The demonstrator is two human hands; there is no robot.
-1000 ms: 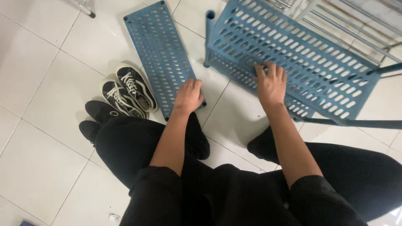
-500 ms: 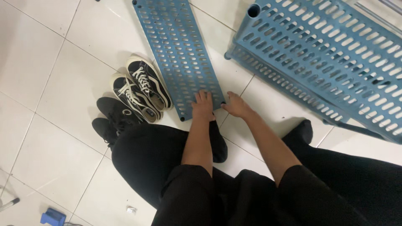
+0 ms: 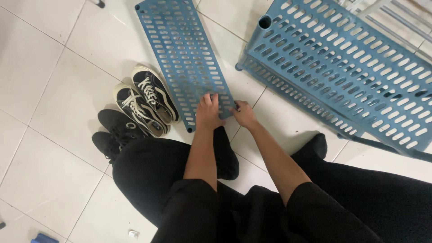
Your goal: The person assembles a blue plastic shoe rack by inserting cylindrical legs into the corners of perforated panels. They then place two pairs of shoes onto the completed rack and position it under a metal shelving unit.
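A loose blue perforated plastic shelf panel lies flat on the white tiled floor ahead of me. My left hand rests on its near end with the fingers spread over the slots. At the panel's near right corner my right hand grips the edge. A larger blue slotted shelf rack lies tilted on the floor to the right, apart from both hands. My legs in black trousers fill the lower part of the view.
A pair of black and white laced sneakers lies left of the panel, with black shoes just below them. Metal tubes show at the top right. A small blue object and a scrap lie at the bottom edge.
My right hand left the big rack and came to the loose panel's near right corner. My left hand shifted on the panel's near end, and the view swung towards the panel.
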